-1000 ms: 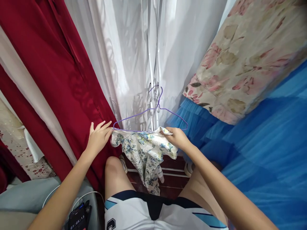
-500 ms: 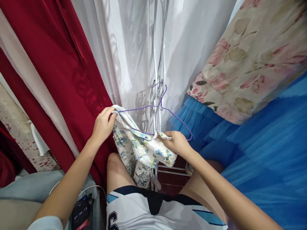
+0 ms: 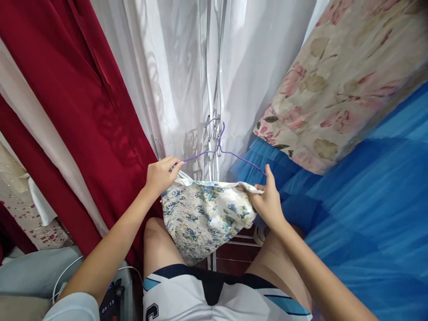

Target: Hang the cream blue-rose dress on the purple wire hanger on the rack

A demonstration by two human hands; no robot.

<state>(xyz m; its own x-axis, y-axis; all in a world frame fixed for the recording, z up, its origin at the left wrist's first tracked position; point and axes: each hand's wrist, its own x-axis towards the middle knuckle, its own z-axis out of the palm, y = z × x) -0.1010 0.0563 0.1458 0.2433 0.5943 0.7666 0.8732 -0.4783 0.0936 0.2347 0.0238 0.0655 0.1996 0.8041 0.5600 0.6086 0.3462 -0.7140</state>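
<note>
A white garment with a blue and yellow floral print (image 3: 207, 218) hangs spread between my two hands, above my knees. My left hand (image 3: 162, 174) pinches its upper left corner together with the left end of a purple wire hanger (image 3: 236, 155). On the other side, my right hand (image 3: 270, 198) grips the garment's top edge, its thumb raised against the hanger's right end. The hanger's hook points up in front of a white metal rack. Its lower bar is hidden behind the cloth.
White metal rack poles (image 3: 209, 80) stand before a white curtain (image 3: 180, 53). Red drapery (image 3: 100, 107) hangs at left. To the right are a pink floral cloth (image 3: 327, 98) and blue tulle (image 3: 368, 214). A phone (image 3: 109, 305) and a white cable (image 3: 63, 274) lie at lower left.
My right hand has moved right and up, stretching the garment's top edge wider along the hanger. My left hand has shifted slightly right and down. The cloth now hangs flatter.
</note>
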